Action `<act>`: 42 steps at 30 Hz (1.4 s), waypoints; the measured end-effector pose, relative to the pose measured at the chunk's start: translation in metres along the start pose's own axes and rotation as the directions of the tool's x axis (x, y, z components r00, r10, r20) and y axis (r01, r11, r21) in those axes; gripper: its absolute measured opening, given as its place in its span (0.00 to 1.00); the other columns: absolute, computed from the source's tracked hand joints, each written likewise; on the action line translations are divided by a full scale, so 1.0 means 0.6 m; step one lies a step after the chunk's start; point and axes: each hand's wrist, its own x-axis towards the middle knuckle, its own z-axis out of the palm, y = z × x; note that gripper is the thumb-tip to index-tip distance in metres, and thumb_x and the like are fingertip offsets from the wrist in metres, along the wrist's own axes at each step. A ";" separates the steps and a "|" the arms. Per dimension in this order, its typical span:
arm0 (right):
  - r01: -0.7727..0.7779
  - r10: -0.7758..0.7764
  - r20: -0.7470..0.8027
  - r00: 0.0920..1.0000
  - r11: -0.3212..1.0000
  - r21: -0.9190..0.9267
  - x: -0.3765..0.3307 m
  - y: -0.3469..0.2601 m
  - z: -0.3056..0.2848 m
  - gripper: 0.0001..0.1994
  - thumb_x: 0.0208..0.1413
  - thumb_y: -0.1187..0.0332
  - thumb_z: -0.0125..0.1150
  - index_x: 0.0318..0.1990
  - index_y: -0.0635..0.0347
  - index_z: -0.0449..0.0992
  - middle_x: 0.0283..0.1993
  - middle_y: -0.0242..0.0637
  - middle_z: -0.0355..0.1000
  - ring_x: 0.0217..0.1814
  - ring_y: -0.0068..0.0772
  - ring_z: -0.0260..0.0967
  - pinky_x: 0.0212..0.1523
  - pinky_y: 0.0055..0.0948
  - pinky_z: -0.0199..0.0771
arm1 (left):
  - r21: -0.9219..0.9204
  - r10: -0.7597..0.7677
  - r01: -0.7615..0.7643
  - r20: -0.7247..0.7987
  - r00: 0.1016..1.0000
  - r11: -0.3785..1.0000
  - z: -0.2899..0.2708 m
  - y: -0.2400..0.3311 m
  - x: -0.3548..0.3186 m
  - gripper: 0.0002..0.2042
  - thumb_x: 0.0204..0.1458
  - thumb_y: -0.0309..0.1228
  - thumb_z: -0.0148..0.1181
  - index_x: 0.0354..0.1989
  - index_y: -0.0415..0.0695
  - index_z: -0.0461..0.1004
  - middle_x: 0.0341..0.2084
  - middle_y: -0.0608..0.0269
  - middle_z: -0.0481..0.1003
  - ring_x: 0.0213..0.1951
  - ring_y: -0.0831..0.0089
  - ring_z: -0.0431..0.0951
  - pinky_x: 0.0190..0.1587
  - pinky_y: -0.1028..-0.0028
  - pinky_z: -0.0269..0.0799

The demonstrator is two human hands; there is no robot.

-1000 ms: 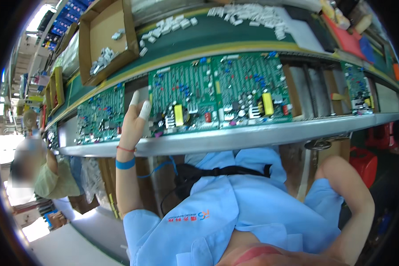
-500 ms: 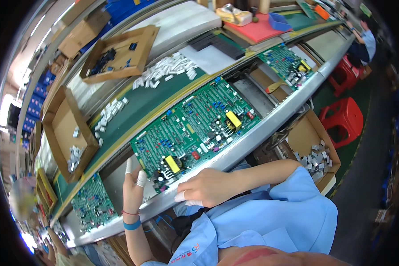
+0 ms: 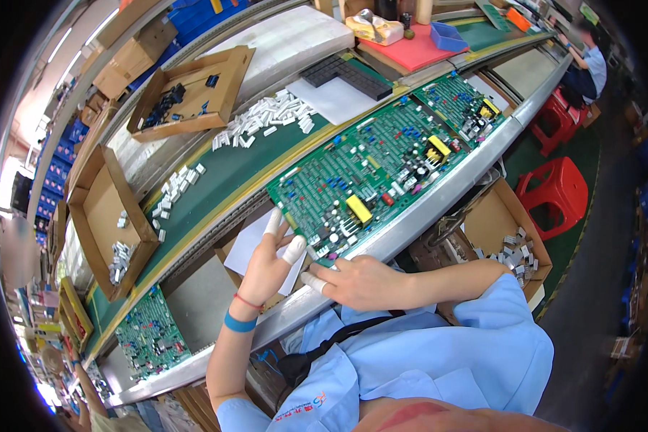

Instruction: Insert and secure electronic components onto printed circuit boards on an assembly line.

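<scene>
A long green circuit board (image 3: 360,169) lies along the conveyor rails, with yellow transformers and many small parts on it. Its right end meets or nearly meets another green circuit board (image 3: 457,104); I cannot tell if they touch. At its left end is my left hand (image 3: 266,263), thumb and forefinger apart, their white-covered tips against or very near the edge. My right hand (image 3: 367,281) rests over the near metal rail (image 3: 410,234) by the board's lower left corner. Its fingers point left, slightly apart, with nothing visible in them.
White connectors (image 3: 266,115) are scattered on the green belt beyond. Cardboard trays (image 3: 93,209) stand on the left and at the back. Another board (image 3: 151,335) sits further left. An open carton (image 3: 497,216) of pale parts and a red stool (image 3: 554,194) are at right.
The long board has slid right along the rails toward the neighbouring board. Both hands have moved right with it, uncovering a white sheet and cardboard beneath the rails.
</scene>
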 end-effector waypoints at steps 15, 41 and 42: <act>-0.137 0.163 0.196 0.967 0.980 -0.142 -0.026 0.039 -0.051 0.26 0.42 0.78 0.52 0.53 0.53 0.73 0.51 0.33 0.73 0.36 0.36 0.72 0.36 0.35 0.73 | 0.253 0.251 -0.211 -0.137 0.958 0.944 -0.029 0.003 -0.066 0.32 0.54 0.39 0.58 0.63 0.34 0.55 0.49 0.39 0.71 0.49 0.44 0.73 0.51 0.60 0.71; -0.554 0.560 -0.120 0.819 0.721 -0.417 -0.242 0.290 -0.060 0.29 0.43 0.84 0.47 0.54 0.44 0.75 0.47 0.43 0.75 0.47 0.47 0.73 0.46 0.40 0.72 | 0.137 -0.207 0.983 -0.965 0.161 0.126 -0.615 -0.336 -0.451 0.39 0.56 0.63 0.35 0.65 0.42 0.58 0.54 0.39 0.69 0.59 0.46 0.67 0.62 0.38 0.37; -0.568 0.567 -0.145 0.811 0.704 -0.427 -0.249 0.308 -0.058 0.29 0.43 0.84 0.47 0.54 0.45 0.75 0.47 0.43 0.74 0.47 0.47 0.72 0.46 0.40 0.72 | 0.140 -0.211 0.982 -0.963 0.165 0.130 -0.615 -0.339 -0.465 0.39 0.56 0.63 0.35 0.65 0.42 0.58 0.54 0.40 0.69 0.59 0.47 0.67 0.62 0.37 0.37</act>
